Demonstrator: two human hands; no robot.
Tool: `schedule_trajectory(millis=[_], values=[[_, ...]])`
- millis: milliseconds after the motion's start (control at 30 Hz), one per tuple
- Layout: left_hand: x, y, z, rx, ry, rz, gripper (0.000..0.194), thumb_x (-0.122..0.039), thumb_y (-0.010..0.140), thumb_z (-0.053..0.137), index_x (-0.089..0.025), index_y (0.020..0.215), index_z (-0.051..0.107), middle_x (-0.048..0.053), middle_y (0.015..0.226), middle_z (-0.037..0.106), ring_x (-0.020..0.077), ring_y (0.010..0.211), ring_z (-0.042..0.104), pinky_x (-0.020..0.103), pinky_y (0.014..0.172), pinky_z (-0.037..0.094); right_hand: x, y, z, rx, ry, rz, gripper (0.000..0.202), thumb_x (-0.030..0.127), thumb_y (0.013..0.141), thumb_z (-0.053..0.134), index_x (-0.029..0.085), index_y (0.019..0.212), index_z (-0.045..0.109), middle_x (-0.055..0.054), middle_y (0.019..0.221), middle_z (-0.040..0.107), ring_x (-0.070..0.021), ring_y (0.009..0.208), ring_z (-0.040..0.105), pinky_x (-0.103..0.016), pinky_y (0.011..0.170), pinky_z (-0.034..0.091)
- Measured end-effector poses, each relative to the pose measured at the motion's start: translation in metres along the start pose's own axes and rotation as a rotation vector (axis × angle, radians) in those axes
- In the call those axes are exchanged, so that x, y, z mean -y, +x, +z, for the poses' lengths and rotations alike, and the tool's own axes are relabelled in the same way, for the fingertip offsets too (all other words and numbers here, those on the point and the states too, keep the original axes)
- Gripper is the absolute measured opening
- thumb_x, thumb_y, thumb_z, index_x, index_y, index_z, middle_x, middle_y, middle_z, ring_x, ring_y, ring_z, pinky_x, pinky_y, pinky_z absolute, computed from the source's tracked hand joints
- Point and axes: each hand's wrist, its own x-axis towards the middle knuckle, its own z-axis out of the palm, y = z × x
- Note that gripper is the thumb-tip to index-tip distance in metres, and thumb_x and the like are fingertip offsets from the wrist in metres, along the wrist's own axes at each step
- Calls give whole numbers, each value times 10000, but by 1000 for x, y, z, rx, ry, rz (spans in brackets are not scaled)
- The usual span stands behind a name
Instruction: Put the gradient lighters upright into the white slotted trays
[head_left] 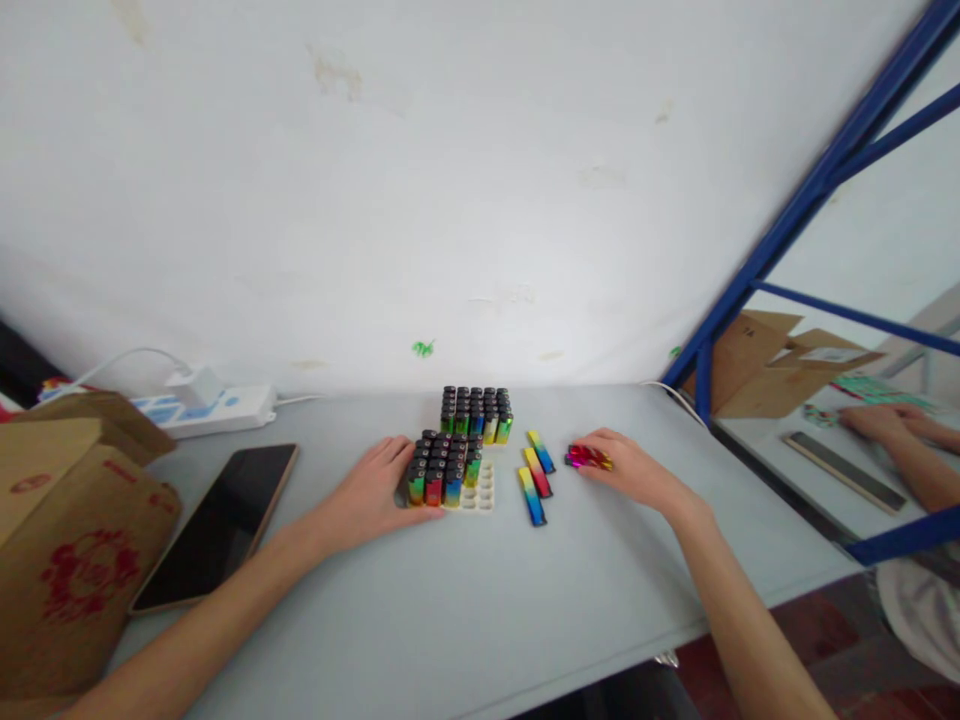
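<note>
My left hand (379, 490) is curled round the left side of a white tray (486, 490), its thumb along the front edge. Upright lighters (433, 485) with black tops and coloured bodies fill most of this tray; some holes on its right side show bare. Behind it stands a second block of lighters (477, 415). On the table to the right of the tray lie a yellow-blue lighter (540, 452), a yellow-red lighter (537, 473) and another yellow-blue lighter (532, 497). My right hand (619, 462) is closed round shiny red and pink lighters (587, 457), their exact number hidden.
At the left are a brown cardboard box (112, 540), a dark-screened phone (221, 525) and a white power strip (251, 405). A blue metal frame (787, 230) bounds the right. Beyond it are another person's hands (885, 425), a carton (757, 370) and a dark flat bar (844, 470).
</note>
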Motion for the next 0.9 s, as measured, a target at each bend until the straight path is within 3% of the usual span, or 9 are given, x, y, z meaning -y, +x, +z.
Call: schedule_trajectory(millis=[100, 200, 300, 433, 567, 700, 900], values=[[-1, 1, 0, 4, -4, -11, 672, -742, 747, 857, -221, 1148, 721, 159, 1216, 727, 419, 1167, 694, 609, 1088, 573, 1, 6, 10, -42, -93, 72, 290, 372, 1045, 666, 192, 1222, 809, -126, 1083, 768, -269, 952, 702, -392, 931, 555], [0, 1, 0, 13, 11, -30, 706, -766, 738, 852, -207, 1147, 717, 169, 1208, 725, 421, 1168, 698, 619, 1086, 574, 6, 24, 23, -66, -212, 201, 326, 388, 1060, 659, 138, 1228, 784, -150, 1078, 748, -276, 972, 692, -370, 923, 540], [2, 1, 1, 35, 36, -32, 750, -789, 750, 832, -190, 1185, 713, 189, 1245, 721, 423, 1195, 687, 618, 1106, 564, 18, 42, 34, -61, -241, 238, 313, 391, 1078, 652, 134, 1216, 768, -152, 1105, 737, -270, 1018, 690, -344, 955, 523], [4, 0, 2, 32, 49, -25, 754, -763, 778, 825, -177, 1237, 708, 192, 1298, 719, 427, 1236, 673, 611, 1124, 559, 38, 56, 39, -31, -204, 191, 402, 446, 1131, 561, 151, 1358, 711, -152, 1164, 726, -275, 1088, 689, -350, 999, 509], [6, -1, 3, 13, 64, -19, 736, -753, 767, 834, -193, 1230, 717, 182, 1302, 731, 423, 1239, 684, 586, 1133, 559, 51, 60, 44, -92, -236, 55, 472, 394, 1164, 457, 166, 1554, 595, -195, 1408, 654, -312, 1289, 612, -435, 1142, 450], [6, -1, 3, -3, 61, -17, 731, -767, 753, 836, -206, 1210, 734, 171, 1293, 739, 416, 1219, 698, 570, 1119, 567, 58, 57, 50, -17, -247, -75, 424, 387, 1170, 450, 205, 1473, 684, -177, 1348, 657, -305, 1280, 579, -472, 1149, 457], [3, 1, 2, 4, 47, -29, 717, -797, 744, 824, -220, 1161, 738, 153, 1244, 742, 410, 1182, 704, 554, 1077, 578, 69, 32, 53, -38, -217, -68, 394, 398, 1169, 461, 209, 1380, 736, -173, 1319, 634, -304, 1215, 591, -479, 1116, 515]])
